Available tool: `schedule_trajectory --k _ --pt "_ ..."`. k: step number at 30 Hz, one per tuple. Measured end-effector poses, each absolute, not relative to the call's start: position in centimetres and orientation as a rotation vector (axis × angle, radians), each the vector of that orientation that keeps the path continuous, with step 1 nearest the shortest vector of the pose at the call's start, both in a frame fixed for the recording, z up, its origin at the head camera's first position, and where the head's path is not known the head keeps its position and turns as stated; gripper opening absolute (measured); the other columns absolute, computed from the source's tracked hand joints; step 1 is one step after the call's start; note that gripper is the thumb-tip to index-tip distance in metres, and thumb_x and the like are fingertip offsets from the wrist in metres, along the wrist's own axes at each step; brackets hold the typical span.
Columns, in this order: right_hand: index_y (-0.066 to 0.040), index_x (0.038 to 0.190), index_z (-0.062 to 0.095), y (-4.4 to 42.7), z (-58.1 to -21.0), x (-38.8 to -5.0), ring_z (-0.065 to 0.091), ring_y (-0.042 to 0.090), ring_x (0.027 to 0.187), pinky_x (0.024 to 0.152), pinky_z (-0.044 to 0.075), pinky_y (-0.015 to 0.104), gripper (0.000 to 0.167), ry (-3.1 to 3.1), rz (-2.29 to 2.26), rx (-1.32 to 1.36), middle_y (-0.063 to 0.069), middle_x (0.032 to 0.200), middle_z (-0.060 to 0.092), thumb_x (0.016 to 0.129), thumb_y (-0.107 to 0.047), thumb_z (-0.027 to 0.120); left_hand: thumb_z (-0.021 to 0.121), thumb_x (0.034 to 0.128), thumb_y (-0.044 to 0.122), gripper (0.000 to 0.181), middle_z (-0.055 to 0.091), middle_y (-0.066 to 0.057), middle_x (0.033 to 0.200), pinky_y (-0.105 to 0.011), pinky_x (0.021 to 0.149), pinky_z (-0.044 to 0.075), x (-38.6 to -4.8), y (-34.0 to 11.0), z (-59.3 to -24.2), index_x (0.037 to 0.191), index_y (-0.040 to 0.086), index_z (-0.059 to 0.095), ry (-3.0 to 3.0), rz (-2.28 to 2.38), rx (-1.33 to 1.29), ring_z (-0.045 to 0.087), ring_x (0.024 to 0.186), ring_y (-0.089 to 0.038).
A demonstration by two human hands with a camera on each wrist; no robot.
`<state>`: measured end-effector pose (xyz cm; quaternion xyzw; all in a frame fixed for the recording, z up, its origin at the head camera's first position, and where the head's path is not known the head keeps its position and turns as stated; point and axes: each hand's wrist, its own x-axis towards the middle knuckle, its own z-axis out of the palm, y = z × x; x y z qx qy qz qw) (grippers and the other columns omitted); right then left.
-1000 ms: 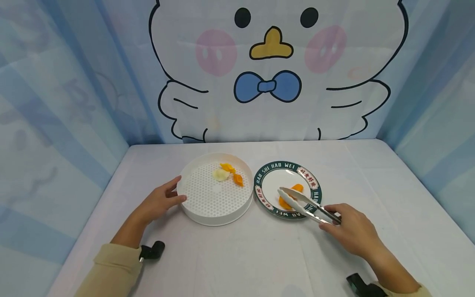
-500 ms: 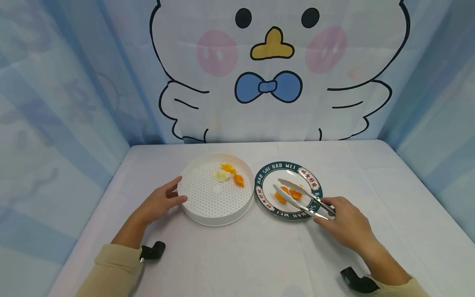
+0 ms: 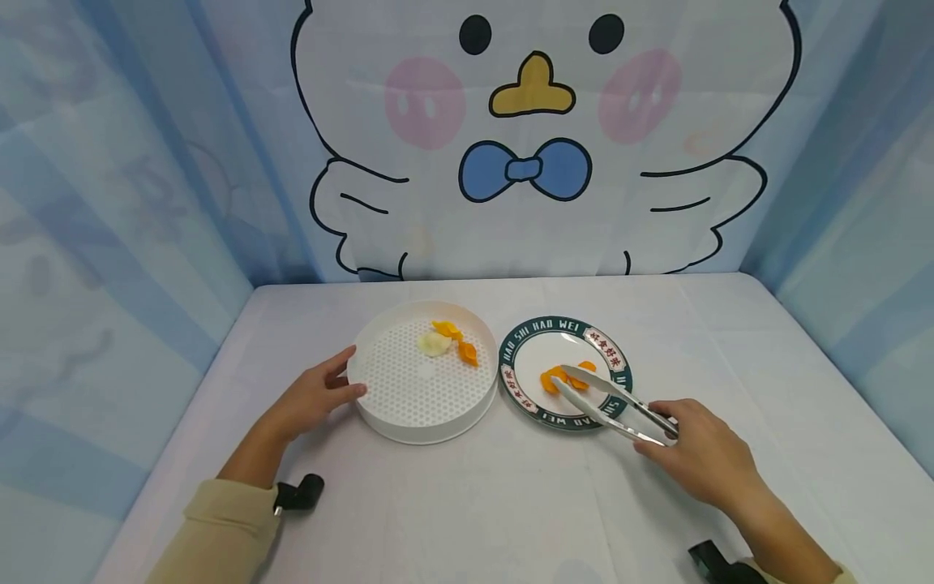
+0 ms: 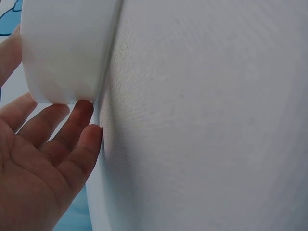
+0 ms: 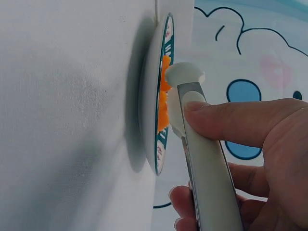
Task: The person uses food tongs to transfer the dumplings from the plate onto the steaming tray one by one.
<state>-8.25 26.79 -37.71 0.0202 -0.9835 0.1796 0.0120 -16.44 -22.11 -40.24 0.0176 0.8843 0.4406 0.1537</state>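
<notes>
My left hand (image 3: pixel 317 396) rests its fingertips and thumb on the near-left side of a round white perforated tray (image 3: pixel 404 393), as the left wrist view also shows its fingers (image 4: pixel 62 134) on the wall. On the tray lie a pale yellow piece (image 3: pixel 434 344), a yellow-orange piece (image 3: pixel 447 330) and an orange piece (image 3: pixel 468 354). My right hand (image 3: pixel 704 450) grips metal tongs (image 3: pixel 633 412) with pale tips, held apart over a green-rimmed plate (image 3: pixel 529 337). Orange pieces (image 3: pixel 552 379) lie on the plate around the tips. Whether the tips touch them I cannot tell.
A white cloth covers the table (image 3: pixel 467 503). Tray and plate stand side by side, almost touching. Behind them hangs a curtain (image 3: pixel 525 227) with a cartoon print, and blue curtains (image 3: pixel 109 284) flank the table.
The tongs first moved up and left over the plate, then back down and right, their tips closer together now. The orange pieces on the plate shifted. My left hand and the tray stayed still.
</notes>
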Motion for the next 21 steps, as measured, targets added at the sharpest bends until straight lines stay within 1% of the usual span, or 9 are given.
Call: schedule_trajectory --k 8,14,21 --pt "0.004 0.126 0.063 26.4 -37.7 -8.9 0.056 0.027 0.084 0.062 0.05 0.041 0.062 -3.103 0.54 0.054 0.025 0.116 0.06 0.08 -0.032 0.083 0.067 0.097 0.034 0.083 0.025 -0.023 0.161 -0.061 0.106 0.037 -16.5 -22.2 -40.5 0.161 0.012 0.018 2.534 1.272 0.052 0.036 0.14 -0.044" --pt "0.004 0.127 0.062 26.0 -37.6 -9.4 0.056 0.026 0.083 0.058 0.046 0.037 0.06 -3.071 0.515 0.06 0.024 0.115 0.06 0.081 -0.03 0.082 0.067 0.097 0.034 0.084 0.025 -0.023 0.161 -0.06 0.106 0.037 -16.6 -22.3 -40.7 0.161 0.012 0.018 2.539 1.27 0.049 0.036 0.14 -0.044" --pt "0.005 0.127 0.062 26.2 -37.5 -9.6 0.056 0.029 0.085 0.059 0.047 0.039 0.061 -3.056 0.504 0.029 0.026 0.116 0.059 0.081 -0.029 0.082 0.067 0.0967 0.035 0.084 0.024 -0.022 0.161 -0.06 0.106 0.037 -16.9 -22.5 -41.0 0.162 0.014 0.018 2.54 1.274 0.05 0.036 0.141 -0.043"
